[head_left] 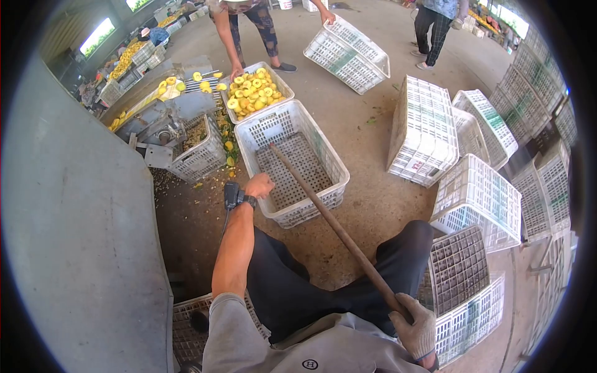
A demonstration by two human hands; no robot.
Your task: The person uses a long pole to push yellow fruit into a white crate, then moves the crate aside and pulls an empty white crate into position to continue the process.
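My left hand, bare and with its fingers curled, is closed at the left rim of a white plastic crate. A black device is strapped to that wrist. Inside, the crate shows only its perforated floor. My right hand, in a knitted glove, grips the lower end of a long wooden stick. The stick slants up across my leg and over the crate, its far tip above the crate's floor. Just beyond, another crate is filled with yellow halved fruit.
Another person's hand touches the fruit crate; their other hand holds a tilted crate. Left are a metal machine, a crate of debris and a grey panel. Stacked crates stand right. A second person stands behind.
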